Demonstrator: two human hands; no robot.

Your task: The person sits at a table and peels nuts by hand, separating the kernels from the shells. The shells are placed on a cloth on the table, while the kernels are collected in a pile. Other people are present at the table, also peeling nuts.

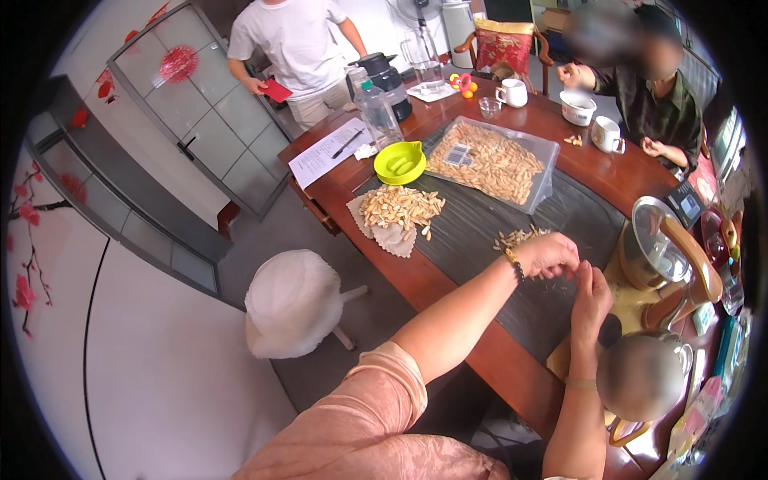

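Observation:
My left hand point(547, 257), with a beaded bracelet at the wrist, meets my right hand point(591, 295) at the fingertips above the dark table inlay point(474, 246). Both hands have thumb and fingers pinched together; anything between them is too small or hidden to make out. Partly behind my left hand lies a small heap of pale, elongated seeds or nuts point(517, 237). A larger heap of them point(401, 207) rests on a scalloped beige cloth or paper point(393, 240) to the left. Beyond it, a clear plastic bag point(489, 159) holds many more.
Behind the heap sits a lime-green dish point(401, 165), near a plastic bottle point(379, 111) and a printed sheet point(330, 150). A glass-and-metal kettle point(651, 252) stands right of my hands. White mugs point(607, 135) are farther back. One person sits across; another stands holding a red item point(278, 90).

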